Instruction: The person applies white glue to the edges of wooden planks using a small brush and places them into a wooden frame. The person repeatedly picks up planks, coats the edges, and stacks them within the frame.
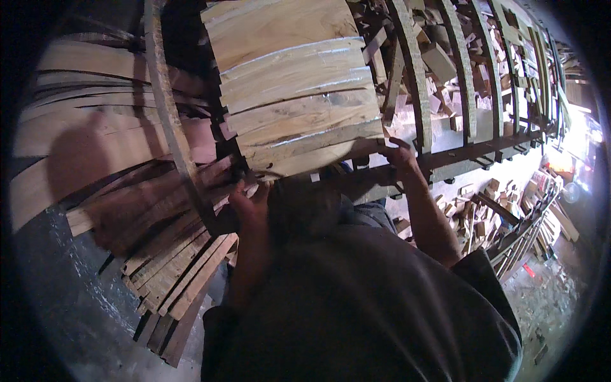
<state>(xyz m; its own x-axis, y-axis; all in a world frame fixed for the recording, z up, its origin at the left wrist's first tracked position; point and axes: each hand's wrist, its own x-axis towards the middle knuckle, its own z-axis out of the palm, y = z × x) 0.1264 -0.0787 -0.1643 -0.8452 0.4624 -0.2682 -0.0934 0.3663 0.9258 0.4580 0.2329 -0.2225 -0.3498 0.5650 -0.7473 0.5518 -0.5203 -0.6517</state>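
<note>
Several pale wooden boards lie side by side as a panel [299, 95], with whitish lines along some of their joints. The nearest board [318, 156] runs along the panel's near edge, partly in shadow. At its left end is my left hand [251, 204], thumb raised and fingers closed about the corner, partly hidden in shadow. My right hand [400, 155] grips the right end of the same board, its fingers bent over the edge. The undersides of both grips are hidden.
A slatted wooden rack [468, 76] extends right, with offcuts [439, 63] beneath it. Long boards [83, 127] are stacked at the left, and narrow strips [184, 274] lie below them. An upright bar [167, 108] stands left of the panel. More wood blocks [477, 223] lie at lower right.
</note>
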